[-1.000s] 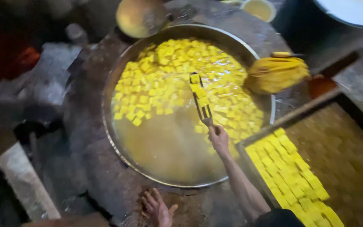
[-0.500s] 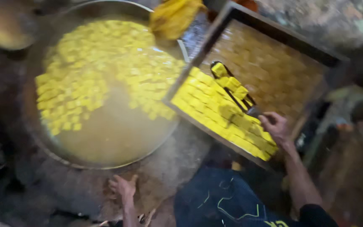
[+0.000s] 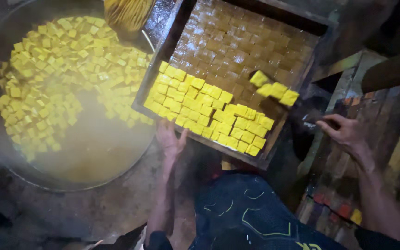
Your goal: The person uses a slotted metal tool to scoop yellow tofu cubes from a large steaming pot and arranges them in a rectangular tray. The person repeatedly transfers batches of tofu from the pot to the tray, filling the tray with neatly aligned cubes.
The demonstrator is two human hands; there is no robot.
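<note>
My left hand (image 3: pixel 171 141) has its fingers together, flat against the near edge of the wooden tray (image 3: pixel 248 159). Right hand (image 3: pixel 346 132), fingers loosely curled and apart, holds nothing beside the tray's right corner. Yellow cubes (image 3: pixel 209 113) line that near edge; three more (image 3: pixel 274 89) sit mid-tray.

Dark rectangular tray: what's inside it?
Dark rectangular tray: bright yellow cubes packed along its near side, three more loose mid-tray, brownish gridded base elsewhere. Base beneath the cubes is covered.
</note>
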